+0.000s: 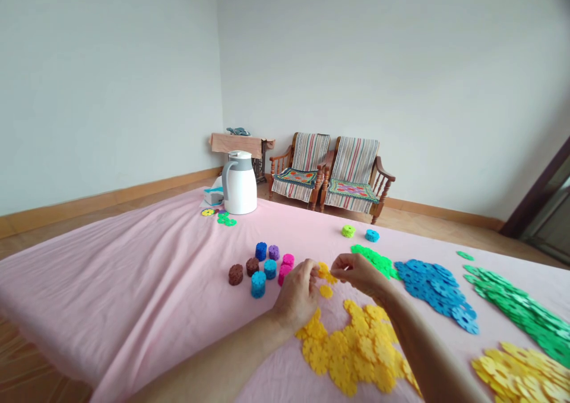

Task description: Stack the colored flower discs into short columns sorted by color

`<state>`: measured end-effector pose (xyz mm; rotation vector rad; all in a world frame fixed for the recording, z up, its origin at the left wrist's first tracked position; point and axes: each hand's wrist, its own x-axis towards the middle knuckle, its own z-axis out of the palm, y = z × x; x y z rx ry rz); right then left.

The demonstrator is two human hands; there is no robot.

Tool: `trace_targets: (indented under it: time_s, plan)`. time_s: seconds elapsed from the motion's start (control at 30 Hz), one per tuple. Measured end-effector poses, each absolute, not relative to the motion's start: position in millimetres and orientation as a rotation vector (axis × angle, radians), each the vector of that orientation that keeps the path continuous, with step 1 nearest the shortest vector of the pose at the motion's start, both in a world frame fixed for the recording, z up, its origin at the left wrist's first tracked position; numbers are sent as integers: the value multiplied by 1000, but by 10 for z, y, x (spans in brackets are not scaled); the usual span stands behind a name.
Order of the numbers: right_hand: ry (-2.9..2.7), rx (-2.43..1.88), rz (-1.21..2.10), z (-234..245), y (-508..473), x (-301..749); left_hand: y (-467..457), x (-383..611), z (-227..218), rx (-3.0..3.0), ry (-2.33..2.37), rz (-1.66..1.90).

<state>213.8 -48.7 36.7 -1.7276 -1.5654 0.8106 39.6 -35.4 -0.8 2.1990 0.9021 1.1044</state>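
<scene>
My left hand (297, 293) and my right hand (360, 273) meet over the pink cloth (133, 284), fingers pinched together on yellow snowflake discs (324, 270) held between them. One loose yellow disc (326, 291) lies just below. A heap of yellow discs (351, 349) spreads under my forearms. To the left of my left hand stand several short stacks of discs: brown (236, 274), blue (258, 284), purple (274, 252) and pink (285, 269).
Piles of blue discs (439, 290), green discs (521, 308) and more yellow discs (529, 370) lie to the right. A white jug (239, 182) stands at the far edge beside a few discs. Two striped wooden armchairs (332, 174) sit by the wall.
</scene>
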Motion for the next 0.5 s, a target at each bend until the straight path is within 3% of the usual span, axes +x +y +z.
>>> trace_targets:
  time_s: [0.2,0.5]
  plan:
    - [-1140,-1649,660,101,-321,2104,-345,399,-33,2224,902,1060]
    - [-1115,-1694,707,7,-280,2012,-336,404,-55,2223,902,1053]
